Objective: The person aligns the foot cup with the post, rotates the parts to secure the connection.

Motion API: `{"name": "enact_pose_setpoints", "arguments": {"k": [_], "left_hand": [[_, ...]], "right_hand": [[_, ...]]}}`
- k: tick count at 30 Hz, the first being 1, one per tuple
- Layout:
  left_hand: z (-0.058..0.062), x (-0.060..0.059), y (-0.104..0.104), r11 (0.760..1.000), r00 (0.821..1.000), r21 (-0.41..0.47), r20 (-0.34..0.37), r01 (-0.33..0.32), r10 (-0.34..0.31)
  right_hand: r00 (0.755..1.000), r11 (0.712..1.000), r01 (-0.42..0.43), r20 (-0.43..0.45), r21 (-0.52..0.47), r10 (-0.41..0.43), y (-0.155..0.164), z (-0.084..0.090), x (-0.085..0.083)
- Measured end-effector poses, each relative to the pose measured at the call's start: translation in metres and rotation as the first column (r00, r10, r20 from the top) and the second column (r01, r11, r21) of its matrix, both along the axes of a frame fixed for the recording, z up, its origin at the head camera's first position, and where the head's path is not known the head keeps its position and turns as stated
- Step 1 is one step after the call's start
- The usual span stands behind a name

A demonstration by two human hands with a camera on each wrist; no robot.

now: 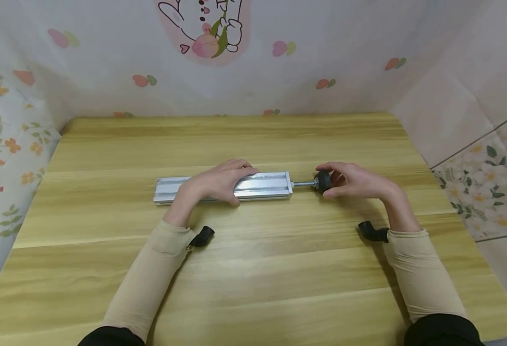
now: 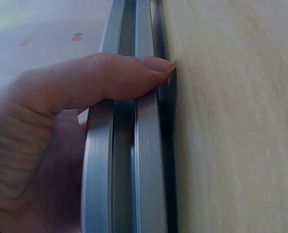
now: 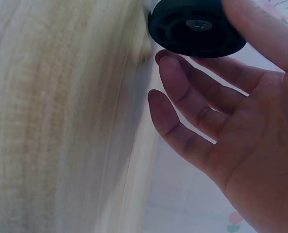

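Observation:
A silver aluminium rail with lengthwise grooves lies across the wooden table in the head view. My left hand grips it across its middle, thumb on the near side; the left wrist view shows the thumb pressed over the grooved side. From the rail's right end plate a thin metal rod runs out to a round black knob. My right hand pinches this knob by its rim. In the right wrist view the knob shows a screw at its centre, and the other fingers curl loosely below.
The wooden table reaches back to a wall covering with fruit prints. Tiled wall borders the right side. A black wrist camera juts from the left sleeve, another camera from the right sleeve.

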State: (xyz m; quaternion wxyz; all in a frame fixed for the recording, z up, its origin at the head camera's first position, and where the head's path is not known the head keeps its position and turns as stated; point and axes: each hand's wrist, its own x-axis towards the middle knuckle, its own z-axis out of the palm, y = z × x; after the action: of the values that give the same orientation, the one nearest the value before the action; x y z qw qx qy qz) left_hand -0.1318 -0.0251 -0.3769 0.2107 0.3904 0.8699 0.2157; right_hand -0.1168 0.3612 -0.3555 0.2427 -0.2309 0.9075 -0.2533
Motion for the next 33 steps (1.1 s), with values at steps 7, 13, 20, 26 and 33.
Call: {"name": "enact_pose_setpoints", "arguments": {"k": [7,13,20,26,33], "left_hand": [[0.004,-0.004,0.000,1.000,1.000,-0.024,0.007,-0.002,0.002],[0.005,-0.003,-0.002,1.000,1.000,-0.026,0.018,-0.007,0.008],[0.002,-0.002,-0.001,1.000,1.000,-0.029,0.020,-0.010,0.011],[0.002,-0.002,0.001,0.999,0.999,-0.035,0.031,-0.011,0.012],[0.001,-0.002,0.002,0.999,1.000,-0.041,0.023,-0.007,0.008]], "right_hand": [[0.992,0.991,0.119,-0.042,-0.059,-0.121,-0.003,0.009,-0.002],[0.977,0.981,0.180,-0.099,-0.076,-0.187,-0.006,0.015,-0.004],[0.949,0.973,0.191,-0.229,-0.133,-0.217,-0.004,0.012,-0.004],[0.925,0.967,0.192,-0.298,-0.166,-0.235,-0.003,0.009,-0.004],[0.916,0.961,0.197,-0.312,-0.194,-0.251,-0.004,0.009,-0.002]]}}
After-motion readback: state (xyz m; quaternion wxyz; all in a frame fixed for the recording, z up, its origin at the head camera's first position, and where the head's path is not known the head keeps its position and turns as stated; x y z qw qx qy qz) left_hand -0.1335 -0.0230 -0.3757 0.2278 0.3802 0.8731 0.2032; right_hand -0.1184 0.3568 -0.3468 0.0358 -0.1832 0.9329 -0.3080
